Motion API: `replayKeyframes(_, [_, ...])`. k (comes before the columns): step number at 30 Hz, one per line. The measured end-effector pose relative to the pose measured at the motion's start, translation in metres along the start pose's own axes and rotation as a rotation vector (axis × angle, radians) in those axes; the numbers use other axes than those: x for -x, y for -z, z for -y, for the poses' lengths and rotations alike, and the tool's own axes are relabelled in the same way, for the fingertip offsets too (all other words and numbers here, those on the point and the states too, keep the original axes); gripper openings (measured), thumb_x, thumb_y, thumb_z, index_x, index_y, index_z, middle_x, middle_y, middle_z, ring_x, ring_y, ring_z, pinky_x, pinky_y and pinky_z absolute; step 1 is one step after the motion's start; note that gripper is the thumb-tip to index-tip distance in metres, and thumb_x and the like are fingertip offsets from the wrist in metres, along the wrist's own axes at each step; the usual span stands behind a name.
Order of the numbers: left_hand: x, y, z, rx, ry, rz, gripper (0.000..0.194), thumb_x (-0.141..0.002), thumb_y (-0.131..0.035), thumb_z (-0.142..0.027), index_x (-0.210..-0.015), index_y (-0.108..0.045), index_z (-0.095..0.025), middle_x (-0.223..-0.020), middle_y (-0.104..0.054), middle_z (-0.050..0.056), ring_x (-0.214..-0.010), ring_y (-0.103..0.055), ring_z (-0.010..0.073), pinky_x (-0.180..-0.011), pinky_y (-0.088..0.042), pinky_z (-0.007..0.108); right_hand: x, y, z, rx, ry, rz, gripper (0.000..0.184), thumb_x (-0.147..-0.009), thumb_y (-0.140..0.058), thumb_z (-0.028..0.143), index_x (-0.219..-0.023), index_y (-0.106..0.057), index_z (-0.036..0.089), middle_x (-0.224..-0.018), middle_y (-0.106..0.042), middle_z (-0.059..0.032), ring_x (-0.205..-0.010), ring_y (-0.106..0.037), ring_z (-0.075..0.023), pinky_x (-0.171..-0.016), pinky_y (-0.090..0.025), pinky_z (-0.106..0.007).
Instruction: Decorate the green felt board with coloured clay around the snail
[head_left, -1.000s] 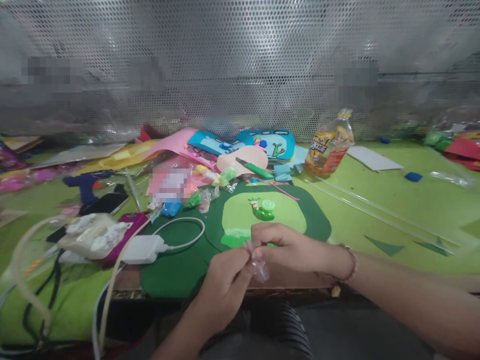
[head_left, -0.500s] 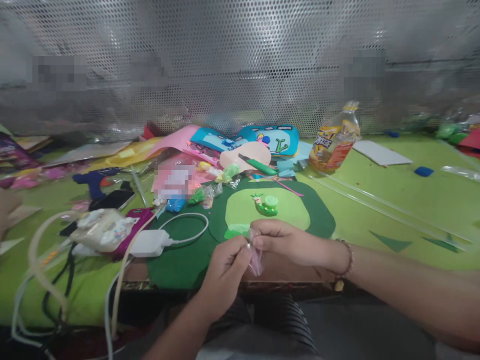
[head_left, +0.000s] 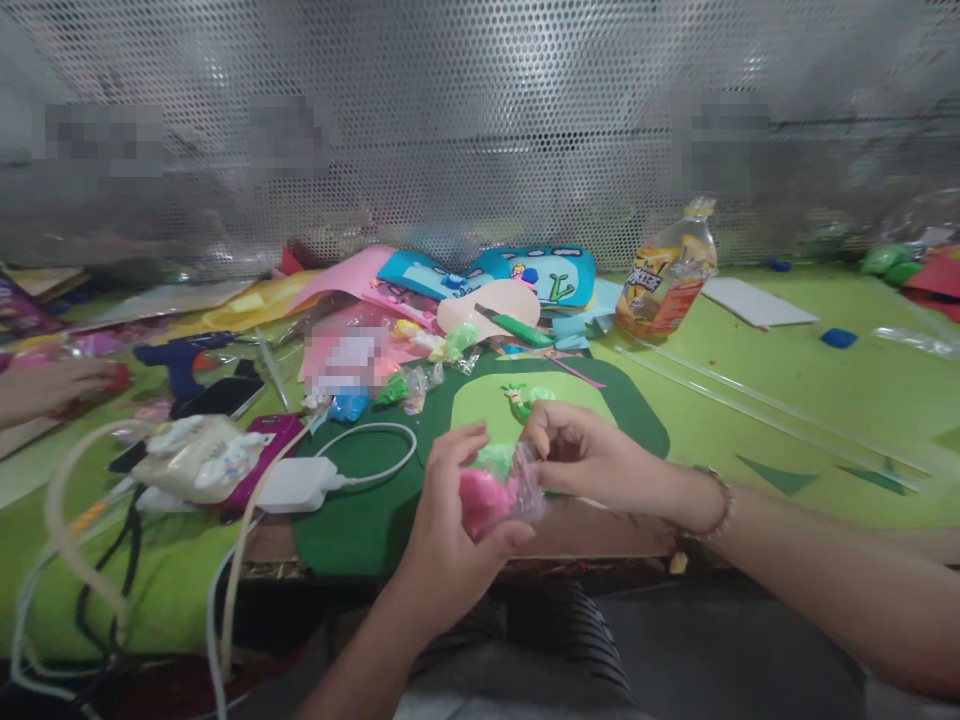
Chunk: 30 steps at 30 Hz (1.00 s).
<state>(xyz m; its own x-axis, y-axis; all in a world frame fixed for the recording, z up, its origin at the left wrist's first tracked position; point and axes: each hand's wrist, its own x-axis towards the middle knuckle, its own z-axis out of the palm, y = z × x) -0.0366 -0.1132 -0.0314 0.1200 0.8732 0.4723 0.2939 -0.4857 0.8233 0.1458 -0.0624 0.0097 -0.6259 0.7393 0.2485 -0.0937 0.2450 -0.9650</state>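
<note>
A small clear plastic bag with a pink lump like modelling clay [head_left: 484, 500] sits in the curled fingers of my left hand [head_left: 442, 530]. The clear top of the bag [head_left: 527, 492] is pinched by my right hand [head_left: 592, 460], which wears a beaded bracelet. Both hands are over the front edge of a dark green sheet [head_left: 352, 535] with a light green panel [head_left: 480, 405]. On that panel lies a green clay snail [head_left: 517, 398], its shell partly hidden behind my right hand.
Left stand a white adapter [head_left: 289, 485], looping cables, a phone [head_left: 217, 392] and a blue glue gun [head_left: 180, 358]. Behind lie a green cutter [head_left: 521, 328] and coloured foam sheets. A plastic bottle [head_left: 667, 270] stands back right. Another person's hand [head_left: 67, 385] is at far left.
My hands have moved apart slightly from a tight pinch. My left hand has opened around the bag, exposing the pink lump. Another person's hand has come into view at left.
</note>
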Motion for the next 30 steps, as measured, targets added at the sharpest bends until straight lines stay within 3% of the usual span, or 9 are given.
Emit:
replayKeyframes(2, [0.002, 0.001, 0.001, -0.059, 0.026, 0.078, 0.066, -0.075, -0.061, -0.060, -0.127, -0.042, -0.024, -0.123, -0.051, 0.009, -0.110, -0.051, 0.0234, -0.088, -0.043, 0.032, -0.001, 0.002, 0.002, 0.063, 0.093, -0.023, 0.013, -0.081, -0.062, 0.017, -0.075, -0.051, 0.018, -0.070, -0.052, 0.0038, -0.060, -0.049, -0.0075, -0.054, -0.041, -0.020])
replayKeyframes(6, [0.003, 0.002, 0.000, -0.182, 0.030, 0.056, 0.038, -0.085, -0.055, -0.048, -0.111, -0.053, -0.021, -0.102, -0.063, 0.004, -0.092, -0.059, 0.0181, -0.081, -0.045, 0.026, -0.003, 0.006, 0.004, 0.333, 0.307, -0.005, 0.002, -0.082, -0.065, 0.017, -0.080, -0.066, 0.018, -0.086, -0.062, -0.0040, -0.082, -0.059, -0.0125, -0.073, -0.047, -0.026])
replayKeyframes(10, [0.000, 0.002, -0.004, -0.205, 0.020, 0.110, 0.024, -0.088, -0.053, -0.041, -0.099, -0.056, -0.020, -0.092, -0.063, 0.002, -0.084, -0.058, 0.0158, -0.075, -0.044, 0.023, -0.002, 0.005, 0.002, 0.408, 0.386, 0.022, 0.007, -0.081, -0.066, 0.014, -0.085, -0.070, 0.018, -0.087, -0.062, -0.0048, -0.083, -0.058, -0.0123, -0.075, -0.047, -0.026])
replayKeyframes(18, [-0.001, 0.002, -0.005, -0.215, 0.153, 0.204, 0.024, -0.085, -0.056, -0.040, -0.073, -0.054, -0.018, -0.070, -0.057, -0.002, -0.065, -0.051, 0.0136, -0.061, -0.039, 0.023, 0.002, 0.003, 0.000, 0.592, 0.362, 0.116, 0.010, -0.085, -0.059, 0.013, -0.089, -0.067, 0.016, -0.090, -0.057, -0.0063, -0.083, -0.057, -0.0125, -0.074, -0.048, -0.026])
replayKeyframes(25, [-0.001, 0.006, -0.009, -0.124, 0.213, 0.246, 0.029, -0.087, -0.050, -0.044, -0.078, -0.058, -0.018, -0.072, -0.058, 0.000, -0.067, -0.053, 0.0148, -0.063, -0.037, 0.024, 0.002, 0.003, 0.006, 0.653, 0.289, 0.208, 0.008, -0.089, -0.052, 0.014, -0.091, -0.059, 0.018, -0.092, -0.053, -0.0056, -0.085, -0.055, -0.0131, -0.076, -0.046, -0.026])
replayKeyframes(30, [0.000, 0.008, -0.007, -0.140, 0.214, 0.230, 0.035, -0.086, -0.051, -0.048, -0.068, -0.050, -0.018, -0.063, -0.047, -0.004, -0.059, -0.044, 0.0125, -0.057, -0.032, 0.023, 0.001, 0.004, 0.012, 0.574, 0.254, 0.052, 0.010, -0.091, -0.049, 0.017, -0.084, -0.054, 0.020, -0.091, -0.053, -0.0051, -0.086, -0.052, -0.0143, -0.076, -0.045, -0.028])
